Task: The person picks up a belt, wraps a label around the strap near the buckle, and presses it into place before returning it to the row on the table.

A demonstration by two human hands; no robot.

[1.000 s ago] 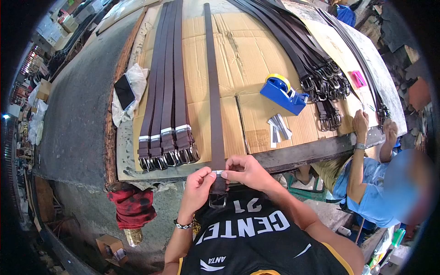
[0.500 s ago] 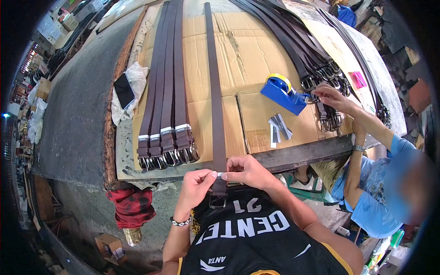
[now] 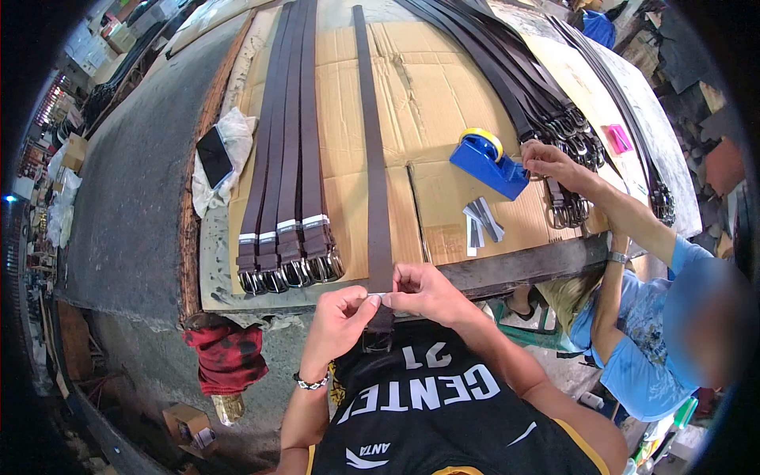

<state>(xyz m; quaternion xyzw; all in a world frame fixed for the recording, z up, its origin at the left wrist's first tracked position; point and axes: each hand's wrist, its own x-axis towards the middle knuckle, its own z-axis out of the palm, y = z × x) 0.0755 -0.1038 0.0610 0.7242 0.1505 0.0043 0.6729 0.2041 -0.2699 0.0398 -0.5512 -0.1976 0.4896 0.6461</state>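
A dark brown belt (image 3: 375, 182) runs lengthwise up the table, and its buckle (image 3: 378, 342) hangs over the near edge against my shirt. My left hand (image 3: 342, 318) pinches the belt from the left, just above the buckle, with the thumb pressing on it. From the right, my right hand (image 3: 427, 296) grips the same spot with thumb and bent fingers. Between my thumbs a small white paper band (image 3: 379, 295) lies across the belt, mostly covered by the fingertips. Left of my hands lie several brown belts (image 3: 293, 158) with white bands near their buckles.
A blue tape dispenser (image 3: 491, 168) stands on the cardboard (image 3: 443, 95), beside loose grey-and-white paper strips (image 3: 483, 220). A co-worker's hand (image 3: 558, 168) is at the dispenser's cutting end. More buckled belts (image 3: 570, 131) lie at right; a phone (image 3: 214, 157) rests on white cloth at left.
My thumbs have closed in over the white band, and the buckle end has tipped up slightly. The co-worker's hand has moved left to the tape dispenser.
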